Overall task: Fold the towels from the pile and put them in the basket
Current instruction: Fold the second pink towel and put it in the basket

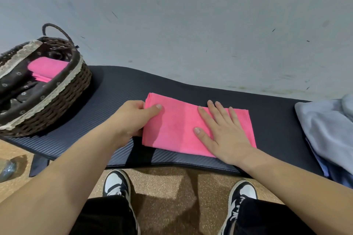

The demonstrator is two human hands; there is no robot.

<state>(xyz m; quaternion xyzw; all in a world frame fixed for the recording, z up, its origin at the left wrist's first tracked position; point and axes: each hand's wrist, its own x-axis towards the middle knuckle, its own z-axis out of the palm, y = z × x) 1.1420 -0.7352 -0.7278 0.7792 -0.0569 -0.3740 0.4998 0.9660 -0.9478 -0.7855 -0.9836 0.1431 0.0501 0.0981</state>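
Note:
A pink towel (177, 126), folded into a rectangle, lies on the black mat (271, 120) in front of me. My left hand (133, 118) pinches its left edge, thumb on top and fingers underneath. My right hand (223, 133) rests flat on the towel's right half with its fingers spread. A brown wicker basket (63, 97) with a lace-trimmed dark liner stands at the left end of the mat; a folded pink towel (47, 68) lies inside it. The pile of pale blue towels (328, 129) sits at the right end of the mat.
A grey wall (191, 25) rises right behind the mat. My two black-and-white shoes (117, 185) stand on the speckled floor below the mat's front edge. A clear bottle (6, 170) lies on the floor at the far left.

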